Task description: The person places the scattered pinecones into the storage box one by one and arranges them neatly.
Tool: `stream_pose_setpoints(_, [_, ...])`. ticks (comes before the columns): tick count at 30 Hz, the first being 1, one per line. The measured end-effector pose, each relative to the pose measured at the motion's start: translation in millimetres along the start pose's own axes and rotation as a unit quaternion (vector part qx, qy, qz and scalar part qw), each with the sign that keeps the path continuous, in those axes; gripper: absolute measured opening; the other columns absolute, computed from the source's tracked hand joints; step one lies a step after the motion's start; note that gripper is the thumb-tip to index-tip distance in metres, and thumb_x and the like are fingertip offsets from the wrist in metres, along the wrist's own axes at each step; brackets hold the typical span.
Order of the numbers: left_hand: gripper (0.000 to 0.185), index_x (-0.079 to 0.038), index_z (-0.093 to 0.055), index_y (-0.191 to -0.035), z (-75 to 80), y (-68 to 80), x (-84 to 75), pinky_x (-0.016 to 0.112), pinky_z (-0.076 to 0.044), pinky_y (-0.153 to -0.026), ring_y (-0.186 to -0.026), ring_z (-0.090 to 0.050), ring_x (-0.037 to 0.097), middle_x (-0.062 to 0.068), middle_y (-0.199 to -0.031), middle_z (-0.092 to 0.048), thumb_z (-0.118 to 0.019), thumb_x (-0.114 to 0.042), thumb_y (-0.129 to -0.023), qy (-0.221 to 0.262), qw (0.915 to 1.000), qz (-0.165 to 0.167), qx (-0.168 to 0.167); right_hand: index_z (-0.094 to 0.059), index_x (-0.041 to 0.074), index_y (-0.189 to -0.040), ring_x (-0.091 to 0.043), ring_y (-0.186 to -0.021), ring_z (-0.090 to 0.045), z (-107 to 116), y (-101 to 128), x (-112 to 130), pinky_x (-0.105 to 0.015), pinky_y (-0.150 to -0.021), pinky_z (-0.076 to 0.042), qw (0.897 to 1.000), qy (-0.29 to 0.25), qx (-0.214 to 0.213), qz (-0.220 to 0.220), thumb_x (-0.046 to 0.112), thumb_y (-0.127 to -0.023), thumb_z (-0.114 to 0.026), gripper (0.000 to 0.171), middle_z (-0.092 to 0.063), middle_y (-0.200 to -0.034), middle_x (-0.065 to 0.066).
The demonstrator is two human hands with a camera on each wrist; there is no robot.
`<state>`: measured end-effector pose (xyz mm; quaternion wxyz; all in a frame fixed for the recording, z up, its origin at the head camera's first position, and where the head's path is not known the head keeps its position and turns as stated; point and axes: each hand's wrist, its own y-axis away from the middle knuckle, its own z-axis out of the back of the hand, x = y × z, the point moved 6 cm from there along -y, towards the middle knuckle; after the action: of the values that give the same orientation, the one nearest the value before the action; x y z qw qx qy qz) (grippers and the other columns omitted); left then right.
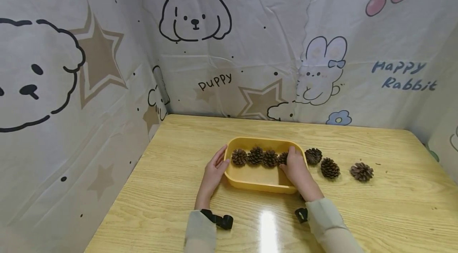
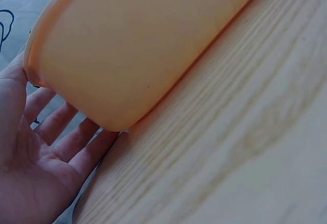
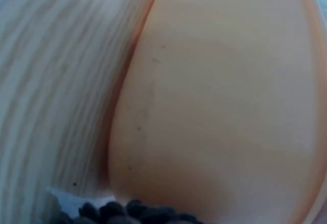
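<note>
A yellow plastic bin (image 1: pixel 250 185) sits on the table, with a row of brown pine cones (image 1: pixel 255 155) along its far side. My left hand (image 1: pixel 214 169) rests against the bin's left end, thumb at the rim. Its fingers (image 2: pixel 61 124) lie fairly straight and spread along the outside of the end wall in the left wrist view. Reaching over the right side, my right hand (image 1: pixel 297 168) grips the rightmost pine cone (image 1: pixel 283 158) in the row, covering part of it. The right wrist view shows the bin's outer wall (image 3: pixel 219 96) but not the hand.
Right of the bin lie three loose pine cones: one close to its wall (image 1: pixel 313 156), one slightly nearer me (image 1: pixel 330 168), one farther right (image 1: pixel 362 172). Another dark cone (image 3: pixel 135 215) shows by the bin below my right wrist. Printed curtains (image 1: pixel 232 50) stand behind the table.
</note>
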<state>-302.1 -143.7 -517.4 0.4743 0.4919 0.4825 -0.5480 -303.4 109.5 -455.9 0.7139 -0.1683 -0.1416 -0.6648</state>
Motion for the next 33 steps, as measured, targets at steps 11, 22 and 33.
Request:
stream_pose_setpoints(11, [0.053,-0.019,-0.038,-0.152,-5.1,-2.6,-2.0,0.044,-0.038,-0.117,-0.144,-0.040,0.030,0.012,-0.157,-0.038,-0.053,-0.022,-0.102,-0.016,0.9998,-0.008,0.006,-0.024,-0.020,-0.138,-0.052,-0.110,-0.055,6,10,-5,-0.053,-0.088,-0.056,0.999,-0.049,-0.012,-0.011,0.013,-0.093,-0.066,0.070,-0.035,-0.134,-0.045])
stream_pose_setpoints(22, [0.054,-0.019,-0.037,-0.152,-1.4,1.8,-1.2,0.045,-0.039,-0.116,-0.143,-0.041,0.031,0.012,-0.157,-0.038,-0.055,-0.025,-0.101,-0.017,0.9998,-0.003,-0.002,-0.053,-0.009,-0.119,-0.042,-0.103,-0.060,31,26,-21,-0.051,-0.085,-0.058,0.972,-0.125,-0.188,0.064,0.010,-0.090,-0.070,0.038,-0.053,-0.118,-0.025])
stream_pose_setpoints(33, [0.053,-0.018,-0.040,-0.151,-3.0,1.6,-0.5,0.043,-0.041,-0.114,-0.141,-0.043,0.031,0.013,-0.155,-0.040,-0.055,-0.022,-0.101,-0.034,0.9993,-0.006,-0.015,-0.055,-0.012,-0.115,-0.046,-0.115,-0.048,71,52,-94,-0.062,-0.099,-0.043,0.925,-0.171,-0.339,0.003,0.002,-0.088,-0.068,0.034,-0.049,-0.128,-0.030])
